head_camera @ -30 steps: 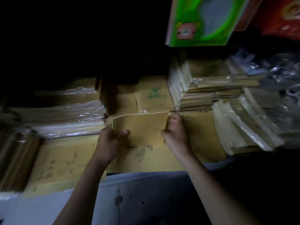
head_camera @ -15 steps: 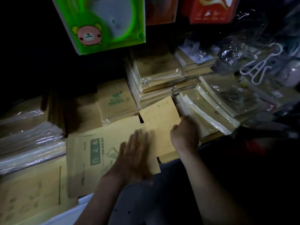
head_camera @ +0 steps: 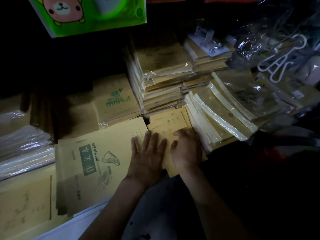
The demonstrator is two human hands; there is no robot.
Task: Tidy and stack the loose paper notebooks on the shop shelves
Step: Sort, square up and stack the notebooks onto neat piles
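Note:
A small pile of brown paper notebooks [head_camera: 168,121] lies at the shelf's front edge, between a large notebook printed "ZUO WEN BEN" [head_camera: 97,153] and slanted plastic-wrapped packs. My left hand [head_camera: 147,156] lies flat with straight fingers, pressing on the seam between the large notebook and the small pile. My right hand [head_camera: 187,149] rests on the small pile's right part with its fingers bent over the top notebook; what it grips, if anything, is hidden under the hand.
A tall stack of wrapped notebooks [head_camera: 161,80] stands just behind the small pile. Slanted wrapped packs [head_camera: 223,118] crowd the right. A notebook with green print [head_camera: 116,101] and wrapped packs [head_camera: 24,146] lie left. A green bear-print box [head_camera: 90,13] hangs overhead. White shelf edge [head_camera: 74,224] runs below.
The loose notebook I held in both hands a second ago now lies down on the small pile. My left hand has flattened onto it and my right hand has shifted onto its top.

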